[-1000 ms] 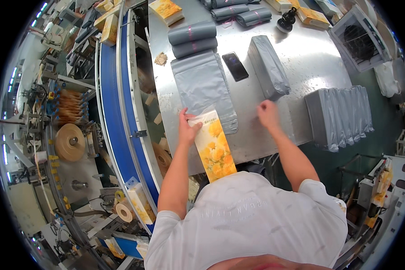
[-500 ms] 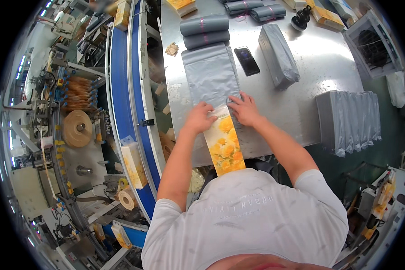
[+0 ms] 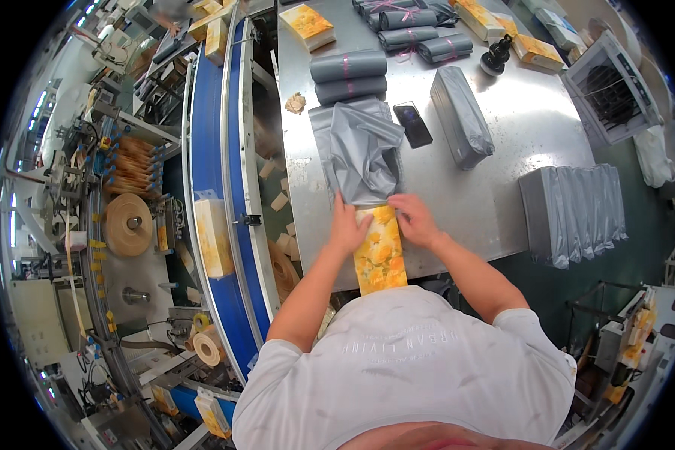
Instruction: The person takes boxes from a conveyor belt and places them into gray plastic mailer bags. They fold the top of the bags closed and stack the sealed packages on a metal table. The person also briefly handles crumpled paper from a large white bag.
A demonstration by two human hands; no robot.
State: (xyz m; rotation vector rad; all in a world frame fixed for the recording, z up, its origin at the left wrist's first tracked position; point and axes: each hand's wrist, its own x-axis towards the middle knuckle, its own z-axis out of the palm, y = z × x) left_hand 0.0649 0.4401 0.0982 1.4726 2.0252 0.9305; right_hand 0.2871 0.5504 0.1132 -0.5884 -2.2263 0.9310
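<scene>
Where the bag [image 3: 361,154] begins, the package [image 3: 380,259] hides

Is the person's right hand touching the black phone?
No, the right hand is at the yellow floral pack, clearly apart from the phone.

Pale grey short-sleeved shirt [image 3: 412,367]

L head cam, wide fisheye, facing down, close over metal worktable [image 3: 469,206]
</scene>
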